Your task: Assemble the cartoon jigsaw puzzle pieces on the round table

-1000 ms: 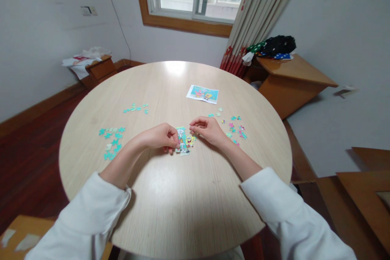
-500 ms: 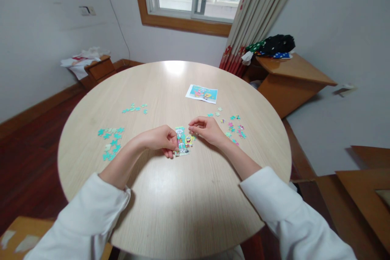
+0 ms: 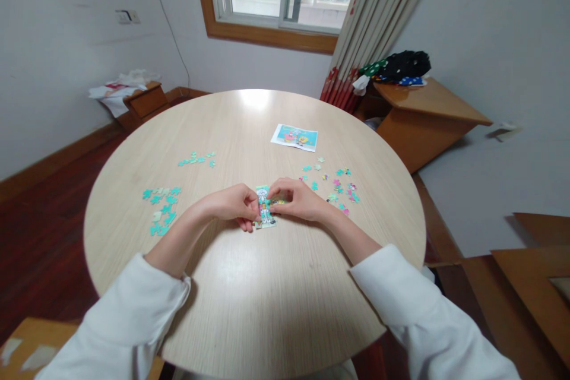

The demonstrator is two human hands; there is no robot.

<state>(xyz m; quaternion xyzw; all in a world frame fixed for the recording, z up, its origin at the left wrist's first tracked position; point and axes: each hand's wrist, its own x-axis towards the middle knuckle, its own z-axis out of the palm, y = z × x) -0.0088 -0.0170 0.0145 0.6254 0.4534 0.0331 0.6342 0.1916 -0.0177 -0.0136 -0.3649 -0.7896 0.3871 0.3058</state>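
A partly joined strip of jigsaw puzzle (image 3: 263, 195) with a cartoon figure lies on the round table. My left hand (image 3: 237, 206) has its fingers closed on the strip's left edge, where the fingertips hide part of it. From the other side, my right hand (image 3: 296, 200) curls thumb and fingers round a yellow puzzle piece (image 3: 278, 202), half hidden beneath them, touching or right beside the strip. Loose pink and turquoise pieces (image 3: 337, 186) are scattered just beyond the right hand. Turquoise pieces (image 3: 165, 209) lie in a group left of the left wrist.
A small group of pieces (image 3: 196, 158) lies at the table's far left. The printed picture card (image 3: 294, 138) is behind the hands. The round wooden table (image 3: 249, 297) reaches toward me. Cloths (image 3: 403, 66) are piled on a wooden cabinet at the right.
My right hand has moved left and slightly down, and now covers most of the yellow piece. The left hand has stayed at the strip's edge.
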